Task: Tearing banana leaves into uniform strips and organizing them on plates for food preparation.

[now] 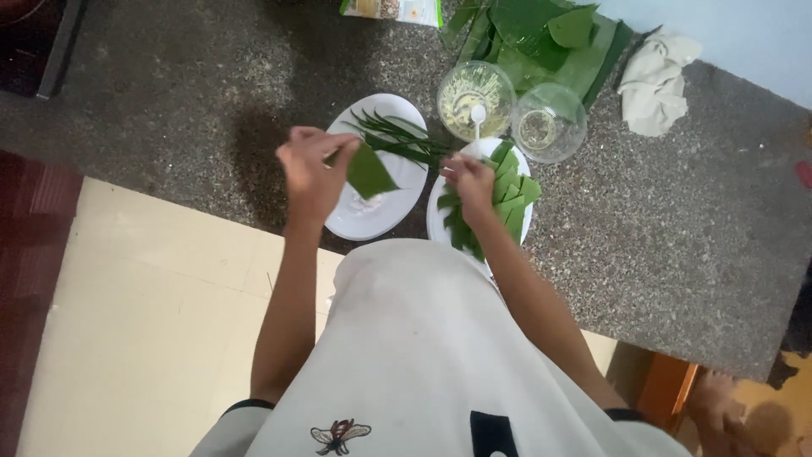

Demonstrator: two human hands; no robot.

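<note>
Your left hand (311,173) pinches a cut green leaf piece (369,172) above a white plate (372,218); your right hand (470,179), fingers closed, reaches into a second plate (436,222) stacked with many cut pieces (507,190) on the bench (677,220); uncut leaves (541,38) lie beyond.

We're looking down on a home kitchen here, food prep in full swing. A speckled dark stone table (677,237) carries white plates (385,216), one heaped with cut green leaf pieces (507,190), and two clear plastic bowls (475,97), one with a white spoon (477,117) in it. Big folded leaves (541,42) lie at the back beside a crumpled cloth (658,80), and pale floor tiles (144,322) run below.
</note>
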